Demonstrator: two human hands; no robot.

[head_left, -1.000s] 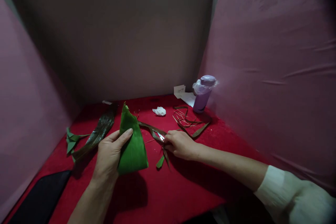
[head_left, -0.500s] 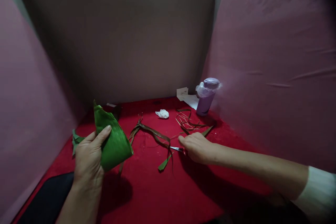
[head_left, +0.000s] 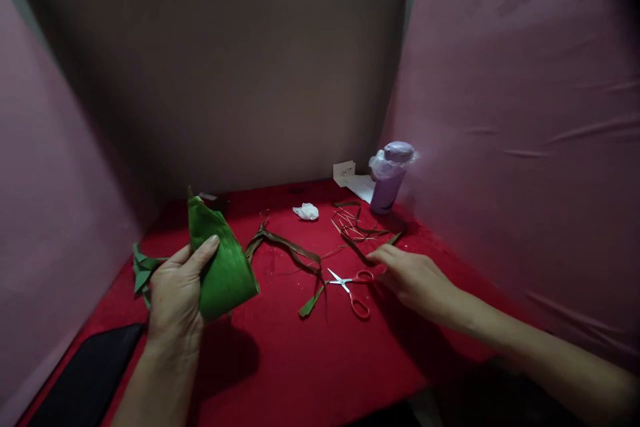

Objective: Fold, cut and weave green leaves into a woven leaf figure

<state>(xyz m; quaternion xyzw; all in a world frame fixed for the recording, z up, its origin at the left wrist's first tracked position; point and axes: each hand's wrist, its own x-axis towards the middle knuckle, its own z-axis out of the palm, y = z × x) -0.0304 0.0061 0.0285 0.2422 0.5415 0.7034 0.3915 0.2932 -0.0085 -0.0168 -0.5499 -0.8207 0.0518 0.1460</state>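
Observation:
My left hand (head_left: 177, 290) grips a folded green leaf packet (head_left: 227, 273), pointed at the top, with the thumb pressed on its near face. My right hand (head_left: 417, 280) is loosely bent just above the table, its fingers partly hidden, and holds nothing that I can see. Beside it lie red-handled scissors (head_left: 343, 282) with the blades spread. The fingertips are close to the end of a dark brown leaf strip (head_left: 355, 250); whether they touch it I cannot tell. Left of the scissors lie more brown strips (head_left: 287, 247) and a small green leaf scrap (head_left: 313, 302).
Thin sticks (head_left: 350, 221) lie among the strips at the back right. Behind them stand a purple tumbler (head_left: 387, 190) and a folded white card (head_left: 344, 172). Crumpled white tissue (head_left: 306, 211) lies mid-table. Green leaf pieces (head_left: 143, 270) and a dark flat object (head_left: 90, 373) are at left.
My right hand has let go of the scissors, which now lie spread on the red cloth. It has moved a little to the right. My left hand still holds the leaf packet.

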